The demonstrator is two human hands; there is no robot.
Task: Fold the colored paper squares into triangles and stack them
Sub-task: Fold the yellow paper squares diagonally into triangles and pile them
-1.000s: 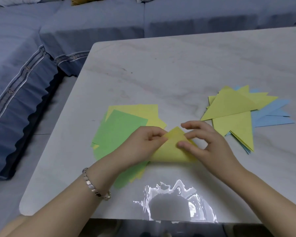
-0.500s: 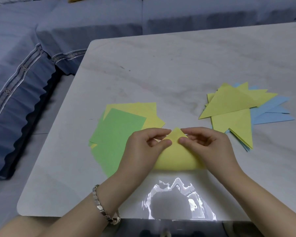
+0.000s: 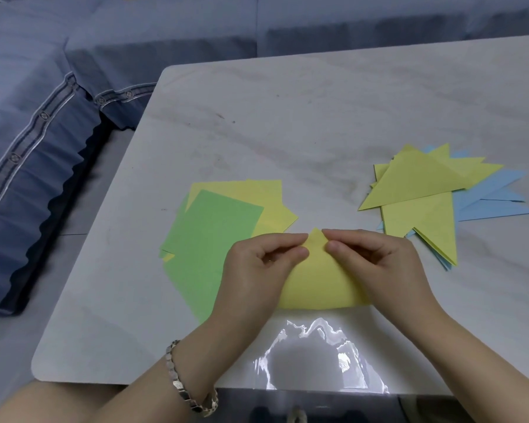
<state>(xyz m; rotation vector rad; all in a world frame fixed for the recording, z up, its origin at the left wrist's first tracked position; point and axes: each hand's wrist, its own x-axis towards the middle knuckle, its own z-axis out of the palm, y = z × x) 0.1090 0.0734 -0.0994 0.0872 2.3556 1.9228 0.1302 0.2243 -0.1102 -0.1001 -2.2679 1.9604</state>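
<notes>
A yellow paper square (image 3: pixel 318 282) lies bent over on itself near the table's front, its two corners meeting at a point at the top and its lower edge still rounded. My left hand (image 3: pixel 260 267) pinches the left side of that point. My right hand (image 3: pixel 379 264) pinches the right side. To the left, partly under my left hand, lies a pile of flat squares (image 3: pixel 214 227), green on top with yellow beneath. At the right sits a stack of folded triangles (image 3: pixel 422 190), yellow over blue.
The pale marble table (image 3: pixel 287 117) has a rounded left corner and a glossy reflection at its front edge. A blue sofa (image 3: pixel 74 87) runs along the left and back, close to the table.
Both hands have shifted so they pinch the paper's top point from each side, and the yellow sheet now lies more centred between them. The view moved slightly.
</notes>
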